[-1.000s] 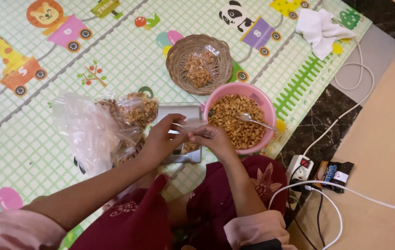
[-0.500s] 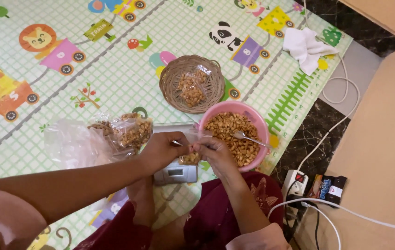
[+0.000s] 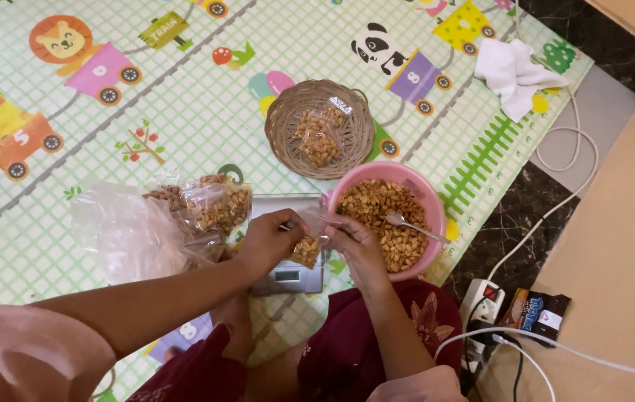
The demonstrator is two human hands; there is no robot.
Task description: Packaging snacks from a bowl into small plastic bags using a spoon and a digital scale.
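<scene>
left hand (image 3: 269,240) and right hand (image 3: 356,246) both pinch the top edge of 1 small clear bag of nuts (image 3: 306,249), fingers closed on it from either side. the bag hangs between them just above a small digital scale (image 3: 287,275) (mostly hidden by the hands). pink bowl (image 3: 433,216) of nuts with a metal spoon (image 3: 414,223) sits just right of the right hand. wicker basket (image 3: 280,123) behind it holds 1 filled bag. pile of filled bags (image 3: 209,205) lies left of the left hand, all on a patterned play mat (image 3: 183,97).
</scene>
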